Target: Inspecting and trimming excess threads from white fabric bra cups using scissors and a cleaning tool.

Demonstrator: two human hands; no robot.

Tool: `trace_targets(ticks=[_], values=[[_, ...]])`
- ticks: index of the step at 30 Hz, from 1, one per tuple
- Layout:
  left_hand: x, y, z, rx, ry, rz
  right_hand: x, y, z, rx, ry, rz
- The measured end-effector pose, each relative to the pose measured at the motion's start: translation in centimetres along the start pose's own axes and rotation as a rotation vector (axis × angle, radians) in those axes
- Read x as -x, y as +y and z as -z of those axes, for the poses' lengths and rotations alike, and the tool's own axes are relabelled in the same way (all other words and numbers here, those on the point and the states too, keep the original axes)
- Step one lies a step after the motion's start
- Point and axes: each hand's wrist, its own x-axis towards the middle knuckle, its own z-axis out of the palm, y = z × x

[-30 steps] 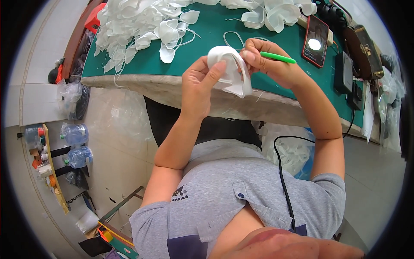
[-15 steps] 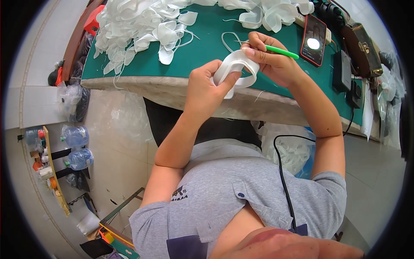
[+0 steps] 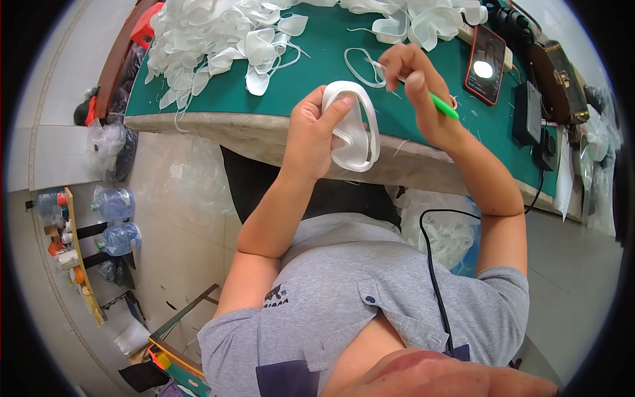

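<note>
My left hand (image 3: pixel 309 132) grips a soft, whitish, see-through goggle-shaped piece (image 3: pixel 362 149) with a thick rounded rim, thumb on its near side. The piece hangs just over the table's front edge. To its right, apart from it, my right hand (image 3: pixel 426 92) is raised with index finger and thumb spread. A slim tool with a bright green handle (image 3: pixel 444 106) is tucked in that hand; its tip is hard to make out. Beside the right fingers, a thin white strip (image 3: pixel 357 63) curls in a loop over the green tabletop; I cannot tell whether the fingers touch it.
A big heap of similar whitish pieces (image 3: pixel 198 46) covers the table's far left, with more pieces (image 3: pixel 430 23) at the back. A red-cased phone (image 3: pixel 485 64), black boxes (image 3: pixel 527 112) and a brown case (image 3: pixel 559 83) stand right. A black cable (image 3: pixel 426 231) crosses my front.
My right hand has drawn away from the piece, its thumb and index finger opening apart. In my left hand the piece has turned, its ring now facing more upright.
</note>
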Motion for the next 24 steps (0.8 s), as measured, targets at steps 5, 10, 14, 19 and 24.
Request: trace_targets(ticks=[5, 10, 14, 19, 24], values=[[-0.3, -0.5, -0.1, -0.013, 0.065, -0.108, -0.1, -1.7, -0.8, 0.269, -0.166, 0.236], [-0.3, -0.5, 0.2, -0.065, 0.062, -0.124, 0.0, -0.9, -0.6, 0.411, -0.094, 0.252], [0.0, -0.3, -0.2, -0.06, 0.062, -0.116, -0.1, -0.6, -0.5, 0.405, -0.094, 0.252], [-0.2, -0.6, 0.1, -0.072, 0.08, -0.139, 0.0, -0.5, -0.8, 0.417, -0.095, 0.247], [-0.1, -0.8, 0.0, -0.1, 0.1, -0.149, 0.0, -0.2, -0.9, 0.439, -0.107, 0.233]])
